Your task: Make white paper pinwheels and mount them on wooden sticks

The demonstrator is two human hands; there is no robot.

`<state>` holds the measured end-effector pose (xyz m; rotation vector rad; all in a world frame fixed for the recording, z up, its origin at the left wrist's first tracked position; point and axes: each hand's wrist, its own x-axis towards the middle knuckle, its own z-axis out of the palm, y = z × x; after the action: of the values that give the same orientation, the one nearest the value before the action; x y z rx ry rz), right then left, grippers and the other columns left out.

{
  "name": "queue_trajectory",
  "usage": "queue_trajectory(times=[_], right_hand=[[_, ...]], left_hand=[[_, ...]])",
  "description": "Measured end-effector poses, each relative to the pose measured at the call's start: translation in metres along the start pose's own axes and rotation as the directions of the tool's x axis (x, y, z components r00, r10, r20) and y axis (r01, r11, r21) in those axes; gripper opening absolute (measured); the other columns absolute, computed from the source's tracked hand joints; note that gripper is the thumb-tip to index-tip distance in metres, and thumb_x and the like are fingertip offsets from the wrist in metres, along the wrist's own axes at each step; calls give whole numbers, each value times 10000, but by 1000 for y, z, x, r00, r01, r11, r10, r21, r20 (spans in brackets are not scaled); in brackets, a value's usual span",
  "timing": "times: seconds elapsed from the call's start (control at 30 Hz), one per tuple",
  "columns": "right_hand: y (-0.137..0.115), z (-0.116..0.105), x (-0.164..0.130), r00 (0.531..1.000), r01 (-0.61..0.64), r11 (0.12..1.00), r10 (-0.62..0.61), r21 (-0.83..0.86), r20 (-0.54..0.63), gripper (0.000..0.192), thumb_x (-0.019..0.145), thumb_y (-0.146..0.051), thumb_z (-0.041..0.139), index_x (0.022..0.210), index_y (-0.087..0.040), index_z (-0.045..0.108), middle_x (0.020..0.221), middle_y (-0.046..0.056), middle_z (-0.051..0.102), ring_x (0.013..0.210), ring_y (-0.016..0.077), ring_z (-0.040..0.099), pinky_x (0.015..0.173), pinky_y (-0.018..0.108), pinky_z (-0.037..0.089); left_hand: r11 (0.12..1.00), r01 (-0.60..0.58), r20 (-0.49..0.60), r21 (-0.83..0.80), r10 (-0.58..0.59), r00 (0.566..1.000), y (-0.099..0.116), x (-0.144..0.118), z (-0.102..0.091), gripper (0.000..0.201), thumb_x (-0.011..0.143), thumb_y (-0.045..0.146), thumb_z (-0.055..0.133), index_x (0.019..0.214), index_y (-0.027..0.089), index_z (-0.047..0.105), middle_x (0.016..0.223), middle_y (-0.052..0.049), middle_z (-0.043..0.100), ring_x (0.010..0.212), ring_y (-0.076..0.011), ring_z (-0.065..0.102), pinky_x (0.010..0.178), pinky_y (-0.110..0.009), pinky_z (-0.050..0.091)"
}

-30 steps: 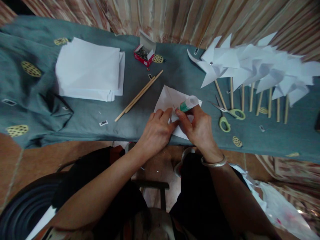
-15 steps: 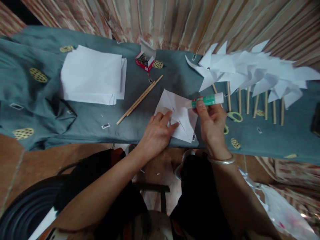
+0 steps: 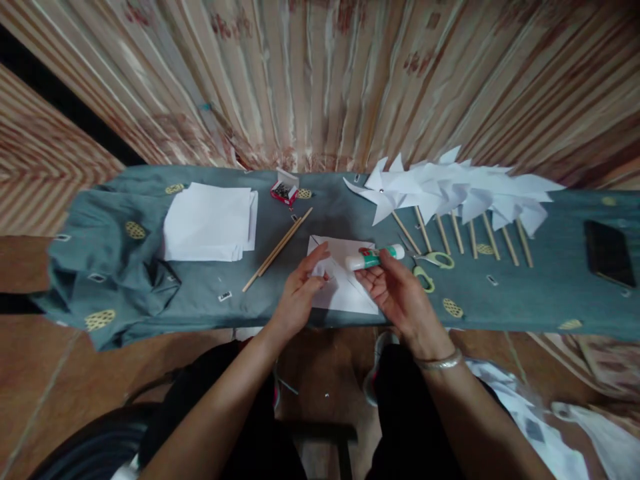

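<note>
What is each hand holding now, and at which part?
The right hand holds the glue stick by its green middle, lying sideways. The left hand pinches a folded corner of the white paper sheet on the cloth.

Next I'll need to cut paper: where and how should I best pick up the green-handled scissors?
Probably by the green loops of the scissors, coming from the near table edge: the loops point toward you, the blades away. The right hand is nearest.
</note>
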<state>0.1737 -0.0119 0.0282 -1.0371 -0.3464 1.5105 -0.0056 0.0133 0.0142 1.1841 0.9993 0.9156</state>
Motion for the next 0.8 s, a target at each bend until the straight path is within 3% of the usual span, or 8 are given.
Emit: queue_trajectory(times=[0.1,0.23,0.4,0.57,0.8], right_hand=[[0,5,-5,1000,0,999,0,35,3,304,685,-429,845,831,-202,706,805,-2,768,695,110,712,752,215,600],[0,4,-9,999,41,998,-40,40,-14,255,673,-373,861,782,-214,695,758,-21,754,672,109,703,728,228,602],[-3,1,-14,995,96,995,-95,37,-18,240,658,-336,870,770,-215,695,762,-21,759,696,125,716,765,260,612],[-5,3,-17,995,96,995,-96,16,-9,250,636,-317,884,789,-201,725,788,-4,774,733,137,732,793,263,618],[-2,4,-20,995,99,994,-99,-52,-13,241,643,-316,878,806,-180,763,847,23,787,786,144,739,824,259,607]], left_hand=[[999,12,37,-30,-11,999,3,-2,4,625,731,212,556,1356,208,573,1337,-93,641,931,-166,641,885,-329,504],[995,51,-5,-80,-51,999,2,-4,9,501,783,277,584,1272,171,602,1238,-104,689,849,-150,656,856,-316,502],[994,29,-11,-102,-30,999,0,-2,12,403,723,270,681,1113,169,686,1099,-73,726,913,-182,665,859,-307,503],[996,-66,-9,-53,66,998,0,-2,14,413,706,247,716,1115,186,716,1231,-98,687,1109,-235,629,949,-353,494],[989,-131,34,62,129,991,3,-4,11,412,753,231,676,1163,198,713,1234,-105,677,1098,-228,627,927,-357,510]])
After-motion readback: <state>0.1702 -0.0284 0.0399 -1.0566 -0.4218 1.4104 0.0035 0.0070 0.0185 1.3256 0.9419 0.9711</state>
